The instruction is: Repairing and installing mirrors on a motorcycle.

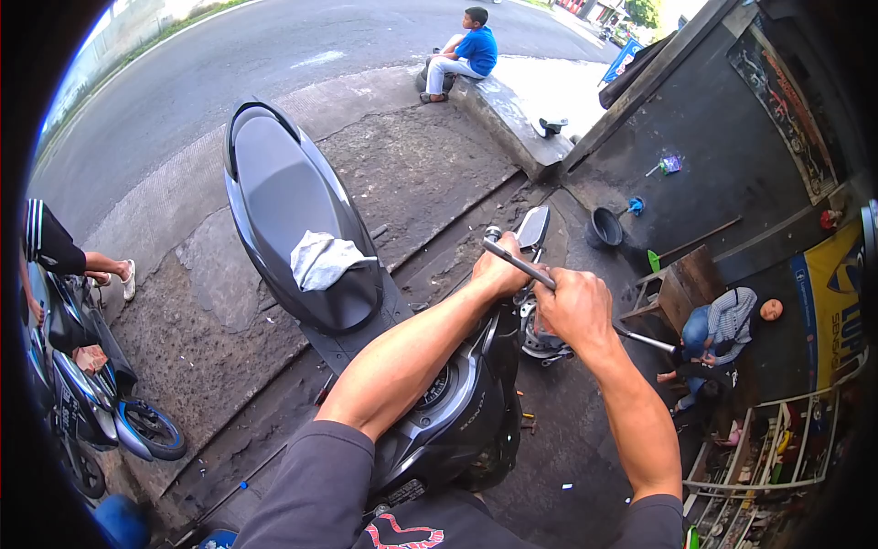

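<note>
My right hand (pixel 574 306) is closed round the lower end of a grey metal bar (pixel 521 262) with a knobbed end. Close beside it, my left hand (pixel 500 270) is closed at the knobbed end; what its fingers hold is mostly hidden under the bar. A rear-view mirror (pixel 532 226) sticks up just past both hands. Below my forearms stands a black scooter (pixel 462 416), its seat (pixel 274 174) pointing away to the far left. A light grey cloth (pixel 326 260) lies crumpled at the seat's near end. Beyond my right wrist shows a black-tipped silver rod (pixel 647 339).
Another scooter (pixel 101 393) stands at the left beside a person's legs (pixel 101 265). A person in blue (pixel 474 50) sits by the road. At the right are a black bucket (pixel 604 227), a wooden cabinet (pixel 688 291), a seated person (pixel 722 325) and a metal rack (pixel 768 448).
</note>
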The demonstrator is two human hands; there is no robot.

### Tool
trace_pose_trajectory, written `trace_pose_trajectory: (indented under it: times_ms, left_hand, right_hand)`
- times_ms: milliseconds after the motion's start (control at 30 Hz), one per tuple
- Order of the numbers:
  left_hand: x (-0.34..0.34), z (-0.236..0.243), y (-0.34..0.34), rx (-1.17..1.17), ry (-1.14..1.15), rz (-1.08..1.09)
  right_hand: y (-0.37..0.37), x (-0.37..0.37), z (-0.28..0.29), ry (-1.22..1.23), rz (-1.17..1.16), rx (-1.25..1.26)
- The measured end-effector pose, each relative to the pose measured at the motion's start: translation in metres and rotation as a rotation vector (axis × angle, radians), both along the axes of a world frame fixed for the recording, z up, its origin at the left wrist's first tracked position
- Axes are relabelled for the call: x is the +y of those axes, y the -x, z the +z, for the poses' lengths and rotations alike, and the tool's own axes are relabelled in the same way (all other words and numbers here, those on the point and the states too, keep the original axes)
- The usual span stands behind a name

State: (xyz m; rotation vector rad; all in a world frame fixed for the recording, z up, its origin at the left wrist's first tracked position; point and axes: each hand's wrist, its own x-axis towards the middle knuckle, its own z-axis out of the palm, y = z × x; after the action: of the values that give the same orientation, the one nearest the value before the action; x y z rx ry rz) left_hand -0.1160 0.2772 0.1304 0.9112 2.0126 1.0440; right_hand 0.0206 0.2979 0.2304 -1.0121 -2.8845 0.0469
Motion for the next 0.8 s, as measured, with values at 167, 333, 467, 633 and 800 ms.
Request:
trace_pose_trajectory:
  times_ms: [167,333,467,633,800]
  left_hand:
    - [0.000,-0.011,0.014,-0.270,-0.181,-0.100]
    - [-0.004,-0.011,0.036,-0.795,-0.247,-0.050]
    - [-0.001,-0.021,0.028,-0.716,-0.385,-0.099]
    - [0.003,-0.024,0.029,-0.660,-0.322,-0.189]
    - [0.002,-0.023,0.028,-0.653,-0.302,-0.149]
  right_hand:
    - [-0.004,0.001,-0.007,0.147,0.138,0.214]
    - [-0.006,0.009,0.010,0.254,0.076,0.288]
    - [-0.009,0.024,0.010,0.348,0.209,0.281]
    - [-0.016,0.037,0.003,0.459,0.238,0.225]
    - [-0.016,0.050,0.003,0.535,0.374,0.192]
